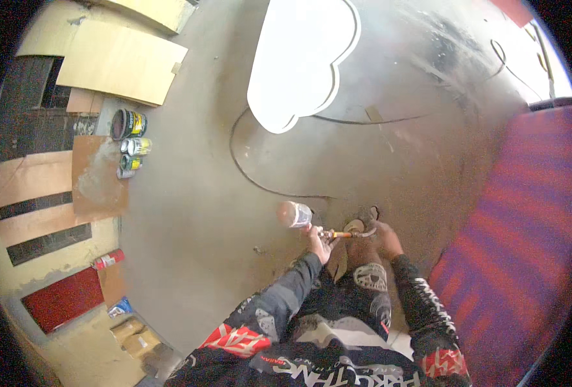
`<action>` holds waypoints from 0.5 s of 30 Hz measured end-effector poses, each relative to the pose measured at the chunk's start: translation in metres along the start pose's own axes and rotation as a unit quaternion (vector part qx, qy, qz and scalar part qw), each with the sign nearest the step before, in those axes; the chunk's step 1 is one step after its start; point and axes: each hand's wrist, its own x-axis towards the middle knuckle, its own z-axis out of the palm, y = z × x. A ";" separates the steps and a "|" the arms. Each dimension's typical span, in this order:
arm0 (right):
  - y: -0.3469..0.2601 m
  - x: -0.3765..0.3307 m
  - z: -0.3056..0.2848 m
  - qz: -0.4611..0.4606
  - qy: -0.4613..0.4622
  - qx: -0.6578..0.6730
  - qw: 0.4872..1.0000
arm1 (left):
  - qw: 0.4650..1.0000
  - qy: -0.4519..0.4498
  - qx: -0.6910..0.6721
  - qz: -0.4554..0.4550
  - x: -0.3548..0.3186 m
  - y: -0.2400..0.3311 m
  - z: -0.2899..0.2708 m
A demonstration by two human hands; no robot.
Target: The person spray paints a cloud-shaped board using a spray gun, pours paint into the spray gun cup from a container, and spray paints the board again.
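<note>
A spray gun point(344, 235) with a whitish, paint-smeared cup point(295, 214) is held across the front of my body. My left hand point(321, 246) closes around it just below the cup, at the neck. At the opposite end, my right hand point(387, 240) is closed around the gun's rear part, whose detail is mostly hidden by the fingers. Ahead of me is a large white cloud-shaped panel point(302, 58) with a raised, scalloped border. Neither hand touches that panel.
A dark hose point(237, 151) curves over the grey floor point(189, 213) under the panel. Paint cans point(134, 147) and a black bucket point(128, 124) stand left, beside wooden boards point(121, 61). A red can point(108, 259) lies lower left. A purple-red striped surface point(511, 226) runs along the right.
</note>
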 end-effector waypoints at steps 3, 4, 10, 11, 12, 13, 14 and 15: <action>0.051 0.189 0.220 -0.042 -0.001 0.052 0.998 | 1.000 -0.008 0.009 -0.002 0.252 0.049 -0.121; 0.094 0.256 0.302 -0.042 -0.003 0.048 0.998 | 1.000 -0.009 0.014 -0.002 0.348 0.059 -0.165; 0.525 0.663 0.736 -0.143 -0.068 0.014 0.987 | 0.990 -0.036 0.072 0.116 1.017 0.006 -0.390; 0.607 0.730 0.796 -0.136 -0.055 -0.033 0.989 | 0.980 -0.039 0.125 0.150 1.131 -0.007 -0.420; 0.686 0.796 0.847 -0.127 -0.039 -0.085 0.987 | 0.966 -0.046 0.177 0.183 1.246 -0.023 -0.446; 0.769 0.868 0.894 -0.145 -0.031 -0.047 0.988 | 0.978 -0.068 0.116 0.157 1.364 -0.043 -0.466; 0.857 0.937 0.942 -0.148 -0.024 -0.051 0.987 | 0.978 -0.076 0.116 0.159 1.482 -0.066 -0.489; 0.939 1.003 0.993 -0.157 -0.017 -0.057 0.986 | 0.981 -0.122 0.091 0.116 1.595 -0.083 -0.517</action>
